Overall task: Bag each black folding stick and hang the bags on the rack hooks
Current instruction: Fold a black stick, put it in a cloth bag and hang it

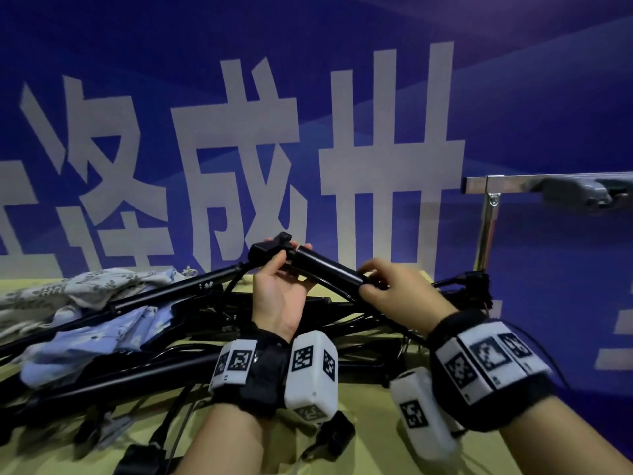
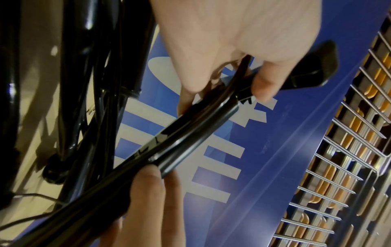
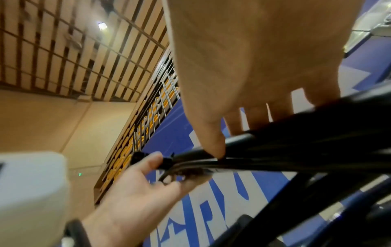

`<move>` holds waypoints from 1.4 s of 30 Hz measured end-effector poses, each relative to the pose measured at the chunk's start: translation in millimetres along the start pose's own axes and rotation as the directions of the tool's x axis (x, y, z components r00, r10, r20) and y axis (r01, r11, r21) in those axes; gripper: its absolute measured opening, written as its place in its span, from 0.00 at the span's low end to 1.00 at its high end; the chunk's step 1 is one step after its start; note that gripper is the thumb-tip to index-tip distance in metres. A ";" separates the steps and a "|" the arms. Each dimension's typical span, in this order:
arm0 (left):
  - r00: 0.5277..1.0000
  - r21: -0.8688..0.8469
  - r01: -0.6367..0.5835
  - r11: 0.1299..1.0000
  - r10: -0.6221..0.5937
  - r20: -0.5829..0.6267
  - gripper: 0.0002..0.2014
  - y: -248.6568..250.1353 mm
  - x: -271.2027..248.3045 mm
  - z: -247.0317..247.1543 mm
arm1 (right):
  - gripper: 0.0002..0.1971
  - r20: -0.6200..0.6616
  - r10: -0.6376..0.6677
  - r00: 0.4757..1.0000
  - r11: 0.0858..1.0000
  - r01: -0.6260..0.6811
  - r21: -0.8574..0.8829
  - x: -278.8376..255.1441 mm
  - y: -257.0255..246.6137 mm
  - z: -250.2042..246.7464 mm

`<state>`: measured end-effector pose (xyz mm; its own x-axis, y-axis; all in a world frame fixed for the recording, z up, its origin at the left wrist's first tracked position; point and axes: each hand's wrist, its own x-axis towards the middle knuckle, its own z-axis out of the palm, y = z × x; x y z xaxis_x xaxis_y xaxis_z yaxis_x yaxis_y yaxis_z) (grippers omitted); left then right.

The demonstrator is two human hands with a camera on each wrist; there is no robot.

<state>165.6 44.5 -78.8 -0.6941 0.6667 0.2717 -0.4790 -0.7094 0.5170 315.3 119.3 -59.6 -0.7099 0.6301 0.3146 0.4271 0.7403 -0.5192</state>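
Note:
Both hands hold one black folding stick [image 1: 329, 265] lifted above the table. My left hand [image 1: 279, 269] grips its upper end by the black hinge block [image 1: 270, 250], palm toward me. My right hand [image 1: 380, 281] curls over the lower end of the thick tube. In the left wrist view the tube [image 2: 196, 127] and a thin cable beside it run between the two hands. The right wrist view shows my right fingers [image 3: 256, 117] wrapped over the stick [image 3: 296, 142]. A long section of the stick [image 1: 137, 299] slopes down to the left.
A heap of more black sticks and cables [image 1: 239, 323] covers the yellow table [image 1: 363, 395]. Pale patterned cloth bags [image 1: 99, 303] lie at the left. A metal rack [image 1: 486, 214] stands at the right before a blue banner [image 1: 548, 114].

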 end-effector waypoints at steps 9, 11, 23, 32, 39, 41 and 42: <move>0.979 0.108 -0.067 0.992 0.086 -0.183 0.21 -8.9 7.0 0.1 | 0.25 0.045 -0.112 0.993 0.987 0.117 -0.107 0.7 1.4 13.8; 0.979 0.055 -0.069 0.996 0.078 -0.190 0.14 -5.2 5.1 3.6 | 0.24 0.043 -0.112 0.993 0.992 0.114 -0.055 1.7 1.3 14.5; 0.946 -0.186 -0.007 0.983 -0.054 -0.319 0.18 10.7 14.6 -6.2 | 0.20 -0.044 -0.139 0.989 0.990 0.139 0.002 -0.6 1.8 17.4; 0.930 -0.020 0.040 0.999 -0.045 -0.364 0.05 16.9 16.3 -8.3 | 0.28 -0.067 -0.221 0.973 0.974 0.217 -0.062 0.5 13.1 12.0; 0.950 0.137 0.146 0.980 -0.101 -0.294 0.17 21.8 8.7 2.0 | 0.29 -0.002 -0.221 0.975 0.971 0.219 -0.094 -2.0 20.0 8.5; 0.952 0.160 0.158 0.974 -0.107 -0.286 0.18 24.3 8.5 1.1 | 0.29 0.011 -0.233 0.972 0.969 0.233 -0.082 -2.2 20.3 8.8; 0.950 0.199 0.170 0.965 -0.106 -0.294 0.19 25.2 7.4 1.8 | 0.29 0.018 -0.239 0.971 0.968 0.240 -0.068 -2.2 20.3 9.7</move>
<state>149.4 32.0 -62.3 -0.7664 0.6414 -0.0355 -0.4728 -0.5259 0.7070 320.1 130.8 -78.5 -0.8014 0.4302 0.4156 0.2813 0.8842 -0.3729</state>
